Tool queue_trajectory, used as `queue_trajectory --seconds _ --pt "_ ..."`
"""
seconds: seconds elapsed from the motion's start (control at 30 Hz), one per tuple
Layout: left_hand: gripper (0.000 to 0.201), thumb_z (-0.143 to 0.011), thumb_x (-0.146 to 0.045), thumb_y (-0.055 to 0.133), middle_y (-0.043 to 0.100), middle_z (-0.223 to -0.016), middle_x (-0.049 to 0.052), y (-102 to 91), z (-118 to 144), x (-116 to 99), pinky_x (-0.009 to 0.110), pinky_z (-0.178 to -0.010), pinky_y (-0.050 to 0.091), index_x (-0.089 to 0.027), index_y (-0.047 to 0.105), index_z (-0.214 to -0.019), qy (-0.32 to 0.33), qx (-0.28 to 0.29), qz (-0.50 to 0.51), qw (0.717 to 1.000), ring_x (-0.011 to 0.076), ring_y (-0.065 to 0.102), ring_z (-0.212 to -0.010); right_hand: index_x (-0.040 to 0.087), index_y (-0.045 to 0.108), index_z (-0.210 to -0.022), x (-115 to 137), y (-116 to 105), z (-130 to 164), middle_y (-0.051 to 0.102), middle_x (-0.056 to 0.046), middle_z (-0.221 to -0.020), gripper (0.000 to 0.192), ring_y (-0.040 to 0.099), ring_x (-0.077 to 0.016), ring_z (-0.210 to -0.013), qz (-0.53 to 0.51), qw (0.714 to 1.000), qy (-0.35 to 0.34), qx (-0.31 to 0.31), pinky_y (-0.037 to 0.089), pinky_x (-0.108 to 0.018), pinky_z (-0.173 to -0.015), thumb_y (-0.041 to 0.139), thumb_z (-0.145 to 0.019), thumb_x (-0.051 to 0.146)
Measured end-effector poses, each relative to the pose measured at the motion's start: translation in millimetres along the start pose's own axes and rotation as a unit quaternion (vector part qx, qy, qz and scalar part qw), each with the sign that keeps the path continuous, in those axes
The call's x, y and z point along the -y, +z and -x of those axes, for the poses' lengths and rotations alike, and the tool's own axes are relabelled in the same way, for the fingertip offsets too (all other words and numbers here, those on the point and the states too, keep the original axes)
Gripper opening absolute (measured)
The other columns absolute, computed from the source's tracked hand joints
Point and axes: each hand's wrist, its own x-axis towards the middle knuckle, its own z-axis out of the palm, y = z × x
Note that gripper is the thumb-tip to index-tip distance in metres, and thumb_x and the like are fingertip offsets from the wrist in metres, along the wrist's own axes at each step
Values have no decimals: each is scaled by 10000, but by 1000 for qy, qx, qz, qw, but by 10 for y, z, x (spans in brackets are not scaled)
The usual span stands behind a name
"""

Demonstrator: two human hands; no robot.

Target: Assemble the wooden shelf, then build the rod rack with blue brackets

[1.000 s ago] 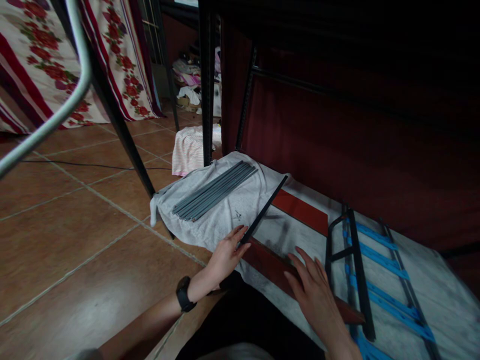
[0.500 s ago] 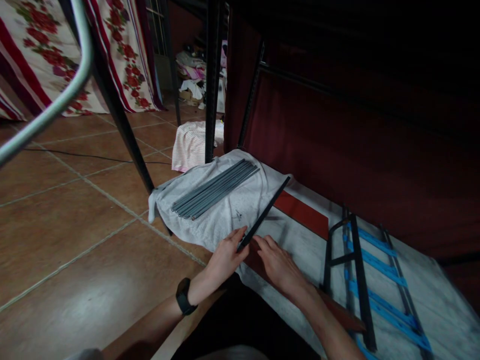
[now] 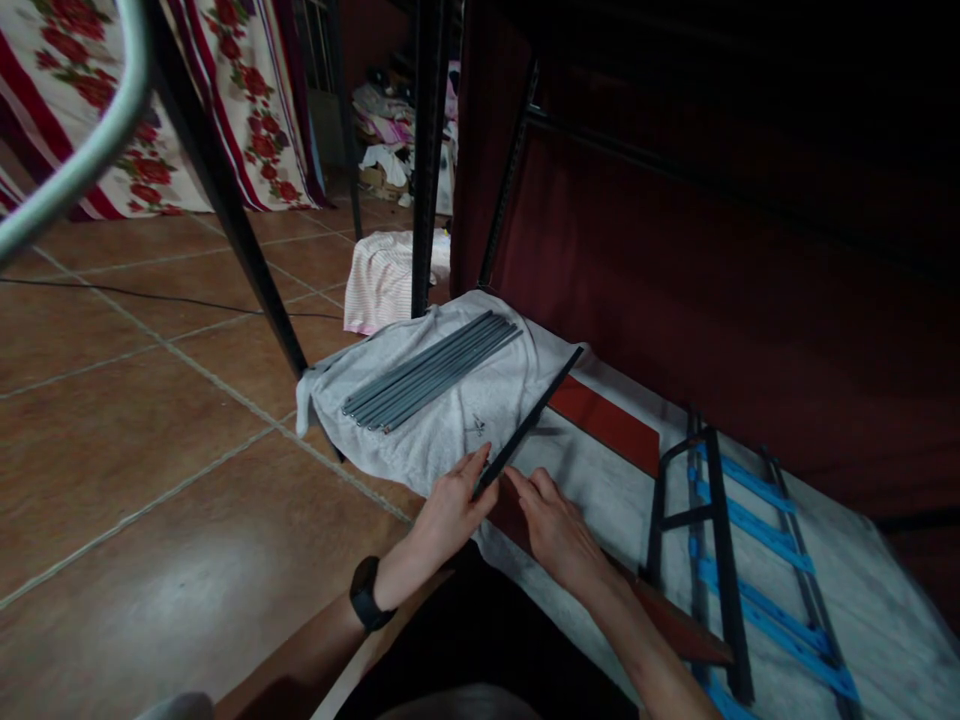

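My left hand [image 3: 456, 508] is closed around the near end of a long, thin black bar [image 3: 531, 420], which slants away to the upper right. Close by on the right, my right hand [image 3: 551, 520] has its thumb and fingers bent toward the same end of the bar; whether they pinch something small there I cannot make out. Beneath both hands lies a reddish-brown board [image 3: 517, 520], partly covered by them. A bundle of several grey metal rods [image 3: 435, 370] rests on the grey cloth [image 3: 420, 450] beyond my left hand.
To the right sits a black frame with blue crosspieces [image 3: 765, 530]. A flat red panel [image 3: 607, 425] lies behind the bar. Black metal posts [image 3: 424, 160] and a dark red cloth wall [image 3: 675, 280] stand behind. A curved pale tube [image 3: 127, 90] crosses the upper left.
The view has shifted slightly. Both hands stay at the near end of the black bar, with only small finger movements; the fingers of my left hand lie a little further along it.
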Motion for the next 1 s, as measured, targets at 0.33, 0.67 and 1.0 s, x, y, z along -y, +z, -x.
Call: queue_trajectory --seconds 0.33,0.67,1.0 --pt "525 -916 -152 449 576 -1414 133 129 19 46 414 -1104 455 -150 497 -1438 1 -8 29 1000 236 570 -1286 242 355 -1499 -38 70 6 572 -92 -1155 588 590 -211 -1066 -44 999 -6 -27 518 -364 -938 318 -935 79" --pt "505 -922 -170 466 608 -1381 119 44 -10 73 391 -1088 476 -160 516 -1425 4 -5 34 999 239 595 -1256 259 349 -1510 -102 67 -18 576 -84 -1153 624 610 -210 -1050 -53 998 -4 -28 537 -361 -918 329 -918 64" --pt "535 -944 -132 431 549 -1437 156 147 50 122 399 -1088 479 -158 438 -1478 23 -1 -1 1000 237 565 -1292 283 347 -1505 -82 100 5 564 -81 -1204 625 597 -198 -1113 -66 997 -9 -30 530 -375 -957 303 -929 47"
